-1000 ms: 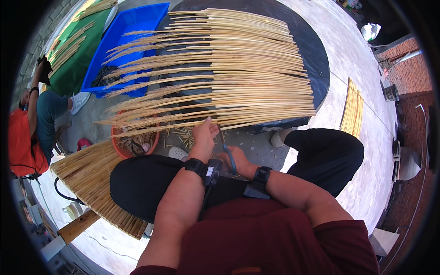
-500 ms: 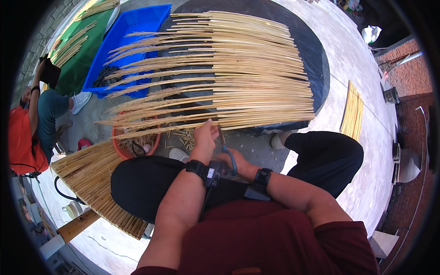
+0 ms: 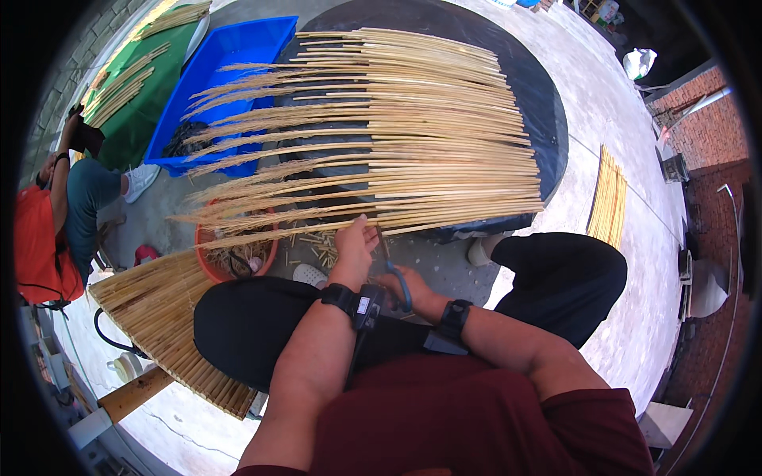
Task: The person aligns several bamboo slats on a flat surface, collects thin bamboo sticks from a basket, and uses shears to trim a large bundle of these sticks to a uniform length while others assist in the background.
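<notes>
A wide row of pale reed stalks (image 3: pixel 452 135) lies side by side, their feathery heads (image 3: pixel 230 127) reaching out to the left. At the near edge of the row, my left hand (image 3: pixel 355 244) pinches the closest stalk with thumb and fingers. My right hand (image 3: pixel 419 292) is closed round the blue-grey handles of a pair of scissors (image 3: pixel 401 279). Their blades point up at that stalk, just right of my left fingertips. Whether the blades touch the stalk I cannot tell.
Beneath the reeds is a round dark-covered table (image 3: pixel 548 119). A blue tray (image 3: pixel 238 40) stands at far left, a red basin (image 3: pixel 270 258) of trimmings nearer. A slatted reed mat (image 3: pixel 159 309) lies by my left knee. Another person (image 3: pixel 48 238) sits at left; bundled stalks (image 3: pixel 608 198) lie right.
The whole scene sits slightly lower in the picture at the far side, from a small head movement. Both hands, the stalk and the scissors keep nearly the same places.
</notes>
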A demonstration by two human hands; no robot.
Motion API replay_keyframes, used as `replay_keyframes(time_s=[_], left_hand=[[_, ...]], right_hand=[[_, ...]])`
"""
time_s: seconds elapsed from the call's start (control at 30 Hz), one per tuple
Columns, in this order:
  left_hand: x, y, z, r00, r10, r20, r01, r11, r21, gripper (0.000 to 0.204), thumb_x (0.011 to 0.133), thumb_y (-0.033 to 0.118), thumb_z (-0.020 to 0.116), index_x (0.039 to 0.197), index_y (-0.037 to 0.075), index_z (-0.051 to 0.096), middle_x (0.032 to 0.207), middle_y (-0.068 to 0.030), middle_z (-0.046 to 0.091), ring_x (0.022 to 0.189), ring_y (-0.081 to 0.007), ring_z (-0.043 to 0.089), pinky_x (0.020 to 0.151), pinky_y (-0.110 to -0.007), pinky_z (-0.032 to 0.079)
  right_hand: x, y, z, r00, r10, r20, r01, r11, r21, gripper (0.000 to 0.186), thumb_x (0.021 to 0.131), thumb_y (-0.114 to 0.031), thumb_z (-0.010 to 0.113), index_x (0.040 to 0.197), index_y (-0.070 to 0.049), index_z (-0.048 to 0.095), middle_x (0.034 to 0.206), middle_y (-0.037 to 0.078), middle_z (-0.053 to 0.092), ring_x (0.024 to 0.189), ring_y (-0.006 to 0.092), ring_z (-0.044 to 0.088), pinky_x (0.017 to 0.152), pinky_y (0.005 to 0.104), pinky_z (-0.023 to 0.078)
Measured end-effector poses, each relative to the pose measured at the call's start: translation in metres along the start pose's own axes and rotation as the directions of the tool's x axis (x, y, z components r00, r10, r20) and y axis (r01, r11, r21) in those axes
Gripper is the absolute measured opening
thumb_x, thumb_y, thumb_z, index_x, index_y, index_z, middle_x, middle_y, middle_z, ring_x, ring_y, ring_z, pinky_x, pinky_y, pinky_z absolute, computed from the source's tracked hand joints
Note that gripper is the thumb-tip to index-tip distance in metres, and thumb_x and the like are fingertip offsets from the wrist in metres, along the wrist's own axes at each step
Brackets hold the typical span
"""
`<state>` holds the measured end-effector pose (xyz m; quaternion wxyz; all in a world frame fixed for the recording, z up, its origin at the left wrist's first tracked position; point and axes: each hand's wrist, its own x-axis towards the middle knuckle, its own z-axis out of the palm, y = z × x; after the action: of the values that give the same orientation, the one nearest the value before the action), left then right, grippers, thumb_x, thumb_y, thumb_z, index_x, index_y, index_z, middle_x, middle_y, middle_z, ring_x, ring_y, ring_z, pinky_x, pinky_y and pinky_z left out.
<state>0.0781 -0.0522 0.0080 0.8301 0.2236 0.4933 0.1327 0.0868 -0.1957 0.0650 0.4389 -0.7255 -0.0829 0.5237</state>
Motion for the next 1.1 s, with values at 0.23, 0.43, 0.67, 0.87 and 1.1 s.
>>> replay_keyframes(time_s=[0.23,0.43,0.67,0.87,1.1], left_hand=[[0.001,0.001,-0.003,1.000,0.002,-0.010,-0.002,1.000,0.014,0.017,0.086,0.020,0.063,0.092,0.005,0.058,0.080,-0.0054,0.060,0.075,-0.0177,0.059,0.069,-0.034,0.051],[-0.002,0.001,0.002,1.000,-0.009,-0.002,0.009,1.000,0.018,0.016,0.086,0.019,0.063,0.091,0.004,0.058,0.081,-0.0061,0.060,0.075,-0.0183,0.059,0.069,-0.033,0.051],[0.000,0.000,0.001,1.000,-0.003,0.008,0.003,1.000,0.024,0.016,0.086,0.018,0.062,0.091,0.004,0.058,0.082,-0.0070,0.061,0.075,-0.0191,0.060,0.071,-0.034,0.051],[0.002,-0.001,-0.001,1.000,0.004,0.028,-0.004,1.000,0.000,0.016,0.087,0.018,0.061,0.092,0.003,0.058,0.082,-0.0070,0.060,0.075,-0.0192,0.059,0.072,-0.034,0.051],[0.000,0.000,0.000,1.000,0.005,0.006,-0.004,0.999,-0.047,0.016,0.086,0.015,0.063,0.093,0.002,0.057,0.081,-0.0074,0.058,0.076,-0.0196,0.058,0.071,-0.035,0.052]], right_hand=[[0.005,-0.008,0.003,0.998,0.016,0.067,-0.021,0.997,0.079,0.019,0.085,-0.019,0.058,0.080,-0.001,0.052,0.058,0.009,0.055,0.045,0.0199,0.057,0.042,0.0306,0.043],[0.002,-0.005,0.004,1.000,-0.001,0.003,0.001,0.994,0.107,0.025,0.084,-0.021,0.057,0.085,0.003,0.055,0.059,0.011,0.058,0.046,0.0192,0.057,0.042,0.0318,0.043],[0.003,-0.006,0.003,0.999,-0.001,-0.032,0.002,1.000,0.020,0.023,0.083,-0.020,0.059,0.087,0.002,0.055,0.059,0.011,0.058,0.045,0.0194,0.057,0.042,0.0314,0.043],[-0.001,-0.014,-0.001,1.000,0.005,-0.030,-0.008,0.994,-0.106,0.023,0.084,-0.022,0.058,0.085,0.001,0.056,0.060,0.011,0.059,0.047,0.0193,0.058,0.043,0.0314,0.043],[0.009,-0.005,-0.003,0.998,0.035,0.049,-0.038,0.996,0.079,0.019,0.085,-0.020,0.058,0.082,-0.002,0.052,0.059,0.009,0.055,0.045,0.0202,0.057,0.041,0.0322,0.045]])
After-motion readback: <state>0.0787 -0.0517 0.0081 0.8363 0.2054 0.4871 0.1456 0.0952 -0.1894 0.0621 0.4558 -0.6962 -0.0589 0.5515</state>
